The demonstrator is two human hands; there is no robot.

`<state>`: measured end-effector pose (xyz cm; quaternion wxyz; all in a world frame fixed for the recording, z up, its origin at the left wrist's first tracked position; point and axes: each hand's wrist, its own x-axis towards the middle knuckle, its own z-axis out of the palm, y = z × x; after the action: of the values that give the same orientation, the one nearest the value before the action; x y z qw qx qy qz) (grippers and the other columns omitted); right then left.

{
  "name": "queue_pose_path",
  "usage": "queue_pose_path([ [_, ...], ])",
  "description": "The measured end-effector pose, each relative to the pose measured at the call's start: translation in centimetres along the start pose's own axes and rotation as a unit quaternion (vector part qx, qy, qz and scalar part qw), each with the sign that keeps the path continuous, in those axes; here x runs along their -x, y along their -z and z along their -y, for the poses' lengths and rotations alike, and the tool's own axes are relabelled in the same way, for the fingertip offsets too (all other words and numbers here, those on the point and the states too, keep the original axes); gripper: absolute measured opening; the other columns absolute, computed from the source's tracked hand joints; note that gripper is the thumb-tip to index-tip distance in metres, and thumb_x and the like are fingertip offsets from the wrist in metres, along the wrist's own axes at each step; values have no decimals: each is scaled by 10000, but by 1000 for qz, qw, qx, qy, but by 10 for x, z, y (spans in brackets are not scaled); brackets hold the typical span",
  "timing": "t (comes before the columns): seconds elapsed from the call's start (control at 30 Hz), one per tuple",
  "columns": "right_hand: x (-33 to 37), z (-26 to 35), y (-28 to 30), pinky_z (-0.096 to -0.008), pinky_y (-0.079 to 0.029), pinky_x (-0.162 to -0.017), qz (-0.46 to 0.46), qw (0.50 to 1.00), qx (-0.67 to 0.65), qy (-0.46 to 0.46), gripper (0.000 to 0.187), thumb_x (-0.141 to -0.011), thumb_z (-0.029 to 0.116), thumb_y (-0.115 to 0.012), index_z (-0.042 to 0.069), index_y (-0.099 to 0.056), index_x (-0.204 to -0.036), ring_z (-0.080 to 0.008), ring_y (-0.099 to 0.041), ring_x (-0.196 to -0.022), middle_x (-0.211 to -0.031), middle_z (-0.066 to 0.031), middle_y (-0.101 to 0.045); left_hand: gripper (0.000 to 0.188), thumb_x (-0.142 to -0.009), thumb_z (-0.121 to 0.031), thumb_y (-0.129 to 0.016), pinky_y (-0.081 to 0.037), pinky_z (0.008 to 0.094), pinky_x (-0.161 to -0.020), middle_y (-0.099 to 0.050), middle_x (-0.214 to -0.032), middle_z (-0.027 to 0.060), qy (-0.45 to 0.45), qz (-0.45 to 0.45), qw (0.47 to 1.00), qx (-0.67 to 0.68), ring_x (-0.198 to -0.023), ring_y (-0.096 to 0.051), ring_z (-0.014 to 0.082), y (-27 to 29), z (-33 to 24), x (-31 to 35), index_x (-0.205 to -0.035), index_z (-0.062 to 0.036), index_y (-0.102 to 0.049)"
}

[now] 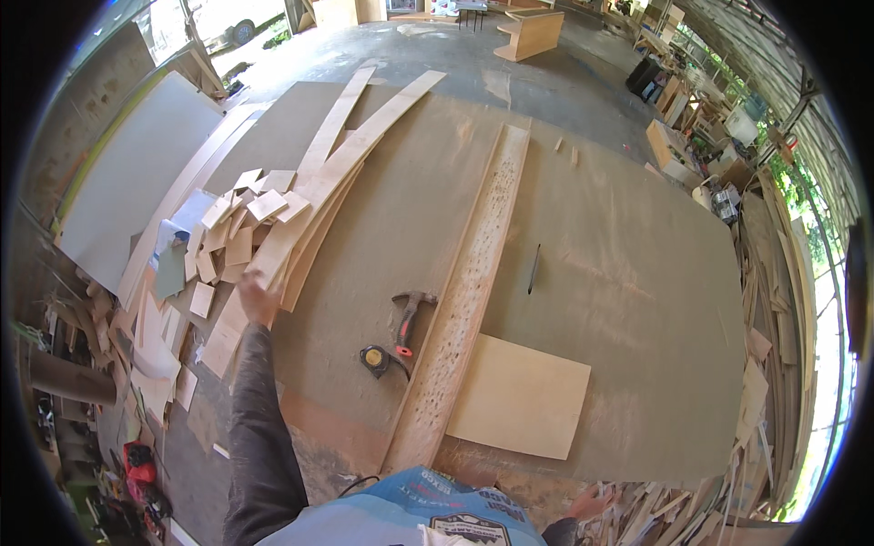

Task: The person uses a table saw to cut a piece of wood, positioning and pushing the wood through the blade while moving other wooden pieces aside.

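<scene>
My left hand point(259, 300) reaches over a stack of long pale plywood strips point(319, 211), its fingers closed at the edge of the top one and slightly blurred. Beside it lies a heap of small cut wood blocks point(238, 244). Low in the view, my right hand point(592, 502) hangs past the table's near edge with nothing in it, fingers apart. A long channel-shaped board point(469, 282), its inner face speckled with holes or chips, crosses the middle of the table. Left of it rest a claw hammer point(409, 320) with a red and black handle and a tape measure point(374, 360).
A rectangular plywood panel point(519, 398) lies right of the channel board on the large brown table point(637, 300). A dark pen-like stick point(534, 269) lies farther up. Scrap wood point(655, 514) piles along the near right edge. A white sheet point(137, 173) leans at the left.
</scene>
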<state>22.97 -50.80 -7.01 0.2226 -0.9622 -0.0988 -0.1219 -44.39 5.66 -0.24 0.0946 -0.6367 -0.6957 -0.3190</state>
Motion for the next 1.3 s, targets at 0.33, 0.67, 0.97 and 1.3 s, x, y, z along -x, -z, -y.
queue_pose_path([
  [0.33, 33, -116, -12, -469, -496, -854, 44, 998, 29, 35, 174, -886, 21, -607, -77, -668, -1016, -389, -617, -1034, -1228, -265, -579, 657, -848, -308, -757, -439, 392, -1038, -622, -1224, 94, -197, 266, 913, -237, -1171, -586, 222, -40, -27, 33, -1392, -29, -518],
  [0.67, 76, -25, 23, -450, -504, -866, 112, 992, 43, 42, 110, -849, -1, -619, -72, -693, -889, -405, -600, -1098, -1117, -253, -639, 629, -873, -119, -713, -488, 377, -982, -710, -1142, 130, -157, 336, 859, -353, -1019, -718, 258, -42, -33, -7, -1435, 17, -466],
  [0.97, 92, -71, 47, -478, -512, -899, 108, 988, 59, -98, 97, -871, 16, -634, -59, -693, -886, -400, -599, -1167, -1298, -271, -595, 293, -826, -97, -688, -519, 408, -911, -721, -1062, 154, 60, 237, 936, -255, -972, -720, 309, -41, -59, -34, -1101, -12, -633],
  [1.3, 73, -71, 36, -480, -505, -854, 35, 996, 60, -53, 125, -900, 17, -590, -63, -685, -886, -406, -628, -1017, -1108, -231, -637, 146, -752, -132, -582, -495, 524, -811, -701, -880, 244, 43, 138, 985, -99, -877, -675, 419, 41, -65, -94, -795, -33, -682],
])
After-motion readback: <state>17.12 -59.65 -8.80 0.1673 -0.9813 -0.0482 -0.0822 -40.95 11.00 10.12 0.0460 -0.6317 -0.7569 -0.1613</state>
